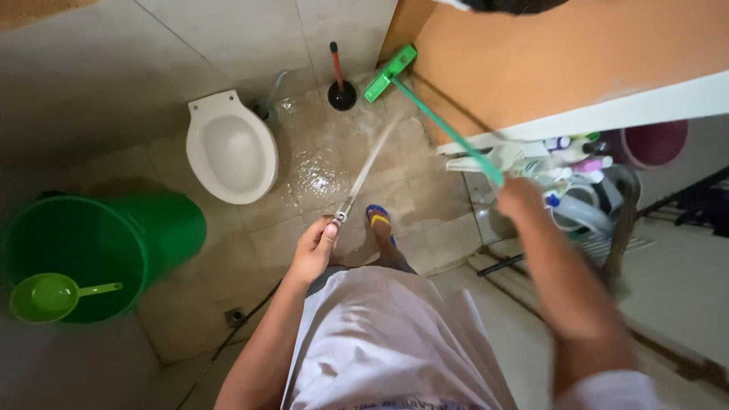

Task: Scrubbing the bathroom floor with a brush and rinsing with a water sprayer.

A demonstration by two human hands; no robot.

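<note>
The left hand (313,250) has its grip clamped on a small metal sprayer (339,218), thumb up along it, and a thin jet of water (370,163) shoots from the nozzle away from the person. The jet lands on the wet floor tiles (323,171) just to the right of the toilet (231,147), where the water glistens. A dark hose (243,323) trails along the floor below that hand.

The right hand (521,199) is blurred, but its grip is closed round the end of a green broom handle (448,130). The handle runs slantwise to a green brush head (389,73), which rests on the floor in the corner, well to the right of the toilet and against the orange wall (547,61). Just left of the brush head, between it and the toilet, stands a black plunger (341,89) with a red handle.

A foot in a blue and yellow sandal (379,219) stands on the tiles to the right of the toilet's front, just beside the sprayer. To the left of the toilet, near its front, sits a large green bucket (163,228) with a light green dipper (47,296) lying in it. Far to the right of the toilet, under a white ledge (653,102), a rack holds bottles (566,156), crowded together.
</note>
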